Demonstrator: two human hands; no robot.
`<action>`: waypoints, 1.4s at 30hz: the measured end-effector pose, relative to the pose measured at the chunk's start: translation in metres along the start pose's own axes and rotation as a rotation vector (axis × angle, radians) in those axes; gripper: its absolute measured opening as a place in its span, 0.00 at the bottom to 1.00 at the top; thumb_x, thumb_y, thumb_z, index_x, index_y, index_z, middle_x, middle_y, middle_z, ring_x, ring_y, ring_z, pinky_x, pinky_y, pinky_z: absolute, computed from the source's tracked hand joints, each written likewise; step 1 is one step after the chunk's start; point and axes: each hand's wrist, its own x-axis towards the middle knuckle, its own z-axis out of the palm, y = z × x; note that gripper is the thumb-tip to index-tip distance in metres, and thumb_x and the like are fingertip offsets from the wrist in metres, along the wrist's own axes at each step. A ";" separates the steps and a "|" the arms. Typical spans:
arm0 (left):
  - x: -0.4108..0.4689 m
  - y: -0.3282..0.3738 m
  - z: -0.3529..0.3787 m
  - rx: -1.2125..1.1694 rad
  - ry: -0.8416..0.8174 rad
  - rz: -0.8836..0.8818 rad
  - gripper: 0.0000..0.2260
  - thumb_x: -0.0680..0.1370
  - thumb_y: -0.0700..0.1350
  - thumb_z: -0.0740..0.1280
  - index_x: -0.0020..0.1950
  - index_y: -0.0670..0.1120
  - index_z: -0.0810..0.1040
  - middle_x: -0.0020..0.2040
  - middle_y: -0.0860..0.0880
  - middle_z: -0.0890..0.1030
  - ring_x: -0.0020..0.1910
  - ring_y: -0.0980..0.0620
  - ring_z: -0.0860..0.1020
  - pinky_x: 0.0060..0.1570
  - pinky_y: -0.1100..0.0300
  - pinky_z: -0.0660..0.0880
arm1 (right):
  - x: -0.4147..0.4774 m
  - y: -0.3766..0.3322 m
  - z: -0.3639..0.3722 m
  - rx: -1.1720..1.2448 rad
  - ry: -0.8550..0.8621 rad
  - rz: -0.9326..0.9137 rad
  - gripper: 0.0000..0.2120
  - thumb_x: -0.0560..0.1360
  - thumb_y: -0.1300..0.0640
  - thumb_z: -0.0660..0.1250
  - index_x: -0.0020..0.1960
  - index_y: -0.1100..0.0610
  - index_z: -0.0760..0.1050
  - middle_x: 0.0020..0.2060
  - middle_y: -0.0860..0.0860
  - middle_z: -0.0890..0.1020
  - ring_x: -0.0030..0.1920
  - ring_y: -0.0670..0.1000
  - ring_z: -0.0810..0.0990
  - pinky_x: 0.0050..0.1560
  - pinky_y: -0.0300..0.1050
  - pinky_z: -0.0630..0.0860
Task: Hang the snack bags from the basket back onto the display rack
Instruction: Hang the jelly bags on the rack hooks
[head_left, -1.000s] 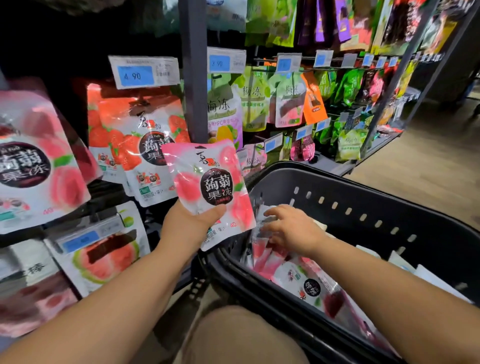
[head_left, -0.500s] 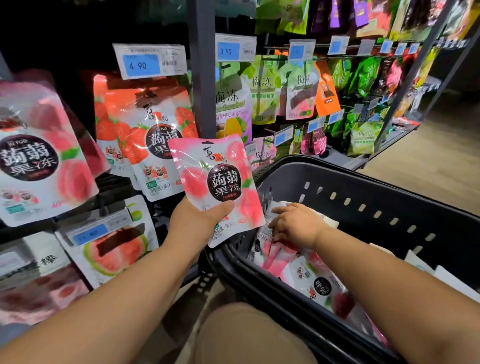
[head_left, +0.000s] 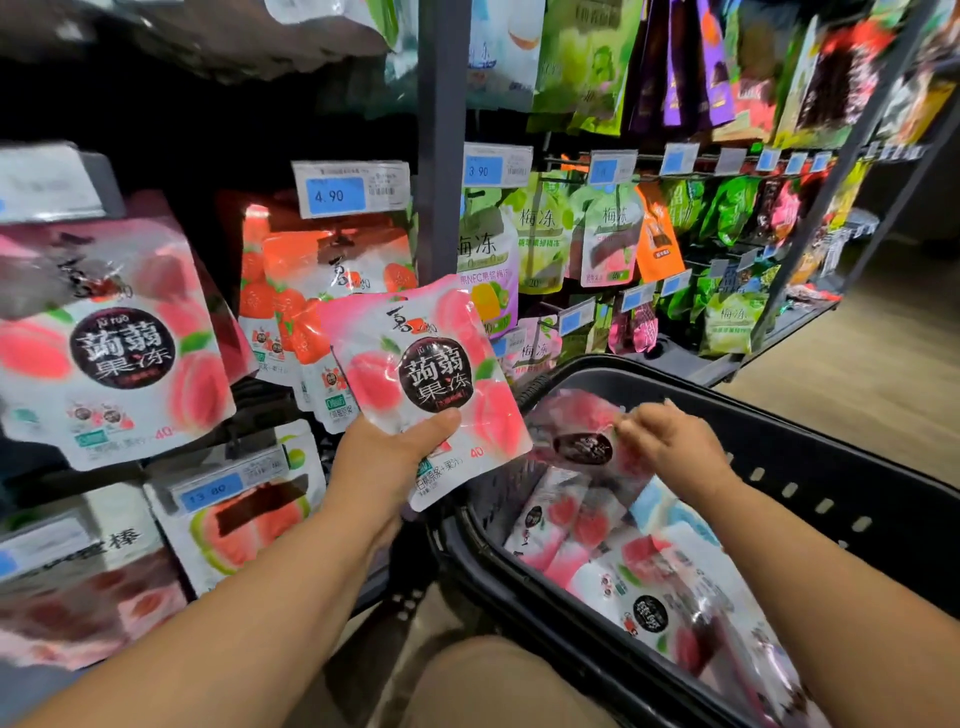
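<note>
Left hand (head_left: 387, 457) gripping peach bag (head_left: 431, 374), right hand (head_left: 670, 441) pinching second bag (head_left: 582, 436)

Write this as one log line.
left hand: holds pink plastic peach-jelly bag; right hand: pinches another pink bag over black plastic basket

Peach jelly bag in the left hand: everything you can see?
The peach jelly bag is a glossy pouch, pink and white, with peach pictures and a dark round label in white Chinese characters. Upright, slightly tilted, front to the camera, in front of the strawberry bags. The left hand grips its lower left corner, thumb across the front.
</note>
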 end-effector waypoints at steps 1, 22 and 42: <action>0.000 0.003 -0.004 0.007 -0.005 0.007 0.13 0.69 0.39 0.78 0.52 0.44 0.84 0.47 0.45 0.87 0.47 0.44 0.85 0.51 0.50 0.81 | 0.000 -0.003 -0.005 0.053 0.063 0.038 0.13 0.79 0.54 0.67 0.37 0.44 0.74 0.41 0.52 0.82 0.57 0.58 0.79 0.60 0.49 0.72; -0.030 0.043 -0.060 -0.016 -0.018 0.065 0.11 0.73 0.45 0.74 0.54 0.53 0.81 0.49 0.56 0.86 0.51 0.57 0.83 0.50 0.62 0.75 | -0.020 -0.174 0.020 0.687 0.041 0.071 0.27 0.70 0.34 0.62 0.41 0.61 0.72 0.39 0.64 0.76 0.37 0.61 0.75 0.40 0.54 0.72; -0.059 0.094 -0.190 0.188 0.239 0.078 0.17 0.63 0.52 0.81 0.50 0.52 0.84 0.47 0.50 0.87 0.49 0.47 0.85 0.58 0.41 0.78 | -0.038 -0.294 0.098 0.848 -0.483 -0.154 0.48 0.51 0.38 0.84 0.66 0.33 0.67 0.63 0.42 0.78 0.64 0.49 0.78 0.66 0.57 0.74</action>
